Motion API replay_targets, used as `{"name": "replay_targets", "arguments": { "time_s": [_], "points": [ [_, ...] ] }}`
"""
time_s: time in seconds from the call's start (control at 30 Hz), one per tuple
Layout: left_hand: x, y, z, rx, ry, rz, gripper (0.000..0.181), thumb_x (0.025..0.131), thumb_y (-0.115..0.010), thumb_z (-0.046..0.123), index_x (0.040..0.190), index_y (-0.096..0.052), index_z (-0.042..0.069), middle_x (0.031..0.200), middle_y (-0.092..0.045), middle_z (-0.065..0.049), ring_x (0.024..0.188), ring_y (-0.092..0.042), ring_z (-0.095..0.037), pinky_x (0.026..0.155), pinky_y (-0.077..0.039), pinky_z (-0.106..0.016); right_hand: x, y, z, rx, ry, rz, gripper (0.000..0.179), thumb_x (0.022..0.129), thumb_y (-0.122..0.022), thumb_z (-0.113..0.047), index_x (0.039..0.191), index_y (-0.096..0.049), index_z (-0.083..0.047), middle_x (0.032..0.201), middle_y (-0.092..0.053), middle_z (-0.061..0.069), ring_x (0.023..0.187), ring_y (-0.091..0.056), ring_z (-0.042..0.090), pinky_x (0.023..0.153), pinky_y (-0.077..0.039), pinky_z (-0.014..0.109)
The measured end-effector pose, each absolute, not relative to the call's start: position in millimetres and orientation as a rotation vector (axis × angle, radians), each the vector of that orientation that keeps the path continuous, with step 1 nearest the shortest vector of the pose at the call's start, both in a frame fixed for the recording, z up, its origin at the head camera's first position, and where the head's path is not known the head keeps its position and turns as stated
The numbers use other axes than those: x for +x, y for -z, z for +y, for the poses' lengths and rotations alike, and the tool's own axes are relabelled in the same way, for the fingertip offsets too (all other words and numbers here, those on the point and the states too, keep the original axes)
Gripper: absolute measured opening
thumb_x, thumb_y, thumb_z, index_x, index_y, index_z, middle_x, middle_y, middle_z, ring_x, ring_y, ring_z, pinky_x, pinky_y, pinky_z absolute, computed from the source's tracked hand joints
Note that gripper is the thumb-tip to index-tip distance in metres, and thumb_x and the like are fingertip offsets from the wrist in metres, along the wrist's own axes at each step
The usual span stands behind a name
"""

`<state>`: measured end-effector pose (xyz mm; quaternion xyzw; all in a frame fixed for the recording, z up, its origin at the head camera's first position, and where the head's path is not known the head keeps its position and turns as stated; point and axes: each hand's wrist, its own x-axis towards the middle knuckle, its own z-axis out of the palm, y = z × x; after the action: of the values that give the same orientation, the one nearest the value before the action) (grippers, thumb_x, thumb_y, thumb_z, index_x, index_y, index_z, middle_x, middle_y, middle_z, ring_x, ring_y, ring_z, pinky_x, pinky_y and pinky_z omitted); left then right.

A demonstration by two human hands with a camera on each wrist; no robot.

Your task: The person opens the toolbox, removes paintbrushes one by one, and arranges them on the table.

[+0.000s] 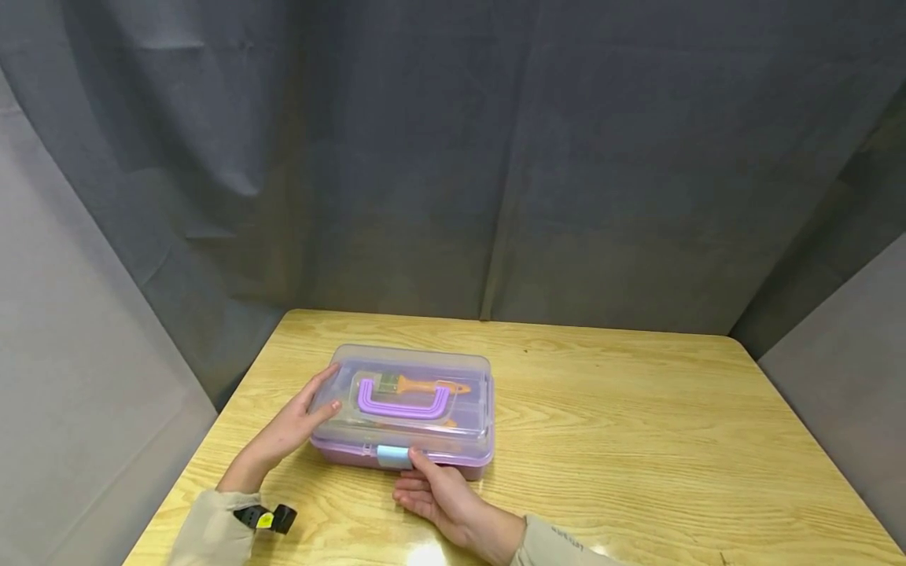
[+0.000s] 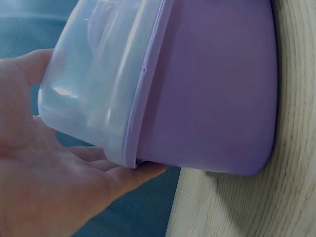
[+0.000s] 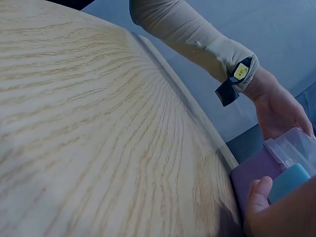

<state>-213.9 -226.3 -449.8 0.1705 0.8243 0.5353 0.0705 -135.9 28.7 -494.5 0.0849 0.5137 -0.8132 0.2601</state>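
Note:
A purple plastic storage box [image 1: 333, 454] with a translucent lid [image 1: 410, 358] and a purple carry handle [image 1: 403, 410] stands on the table. Through the lid shows a flat paintbrush [image 1: 425, 385] with an orange handle; other contents are indistinct. My left hand [image 1: 293, 424] holds the lid's left end, thumb on top and fingers spread along the side, seen also in the left wrist view [image 2: 64, 163]. At the front, my right hand [image 1: 449, 499] touches the light-blue latch [image 1: 392, 457] with its thumb. Its other fingers extend loosely below the latch, in front of the box. The lid lies down on the base.
The wood-grain table [image 1: 637, 440] extends to the right of the box. A dark grey curtain [image 1: 566, 157] hangs behind it, and pale panels [image 1: 78, 354] stand at both sides. A black wrist strap [image 1: 265, 517] sits on the left sleeve.

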Motion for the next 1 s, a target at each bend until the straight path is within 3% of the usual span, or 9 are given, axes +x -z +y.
{"name": "replay_targets", "arguments": {
  "time_s": [0.53,1.0],
  "points": [
    [-202.2,450.0,-226.3,0.49,-1.586,2.486,0.065,0.097,-0.054,0.028,0.151,-0.021,0.012,0.156,-0.01,-0.019,0.14,-0.004,-0.042,0.107,-0.007,-0.063,-123.9,493.7,32.2,0.23,2.232,1.306,0.064,0.092,-0.061,-0.038,0.115,-0.044,0.019,0.095,-0.062,0.017,0.084,-0.066,0.02,0.082,-0.053,0.028],
    [-201.6,449.9,-226.4,0.47,-1.571,2.485,0.067,0.096,-0.055,0.03,0.152,-0.02,0.015,0.156,-0.009,-0.018,0.14,-0.003,-0.041,0.107,-0.007,-0.064,-126.5,503.8,25.9,0.275,2.257,1.37,0.058,0.089,-0.062,-0.037,0.109,-0.054,0.016,0.083,-0.066,0.012,0.075,-0.068,0.018,0.072,-0.055,0.025]
  ]
}}
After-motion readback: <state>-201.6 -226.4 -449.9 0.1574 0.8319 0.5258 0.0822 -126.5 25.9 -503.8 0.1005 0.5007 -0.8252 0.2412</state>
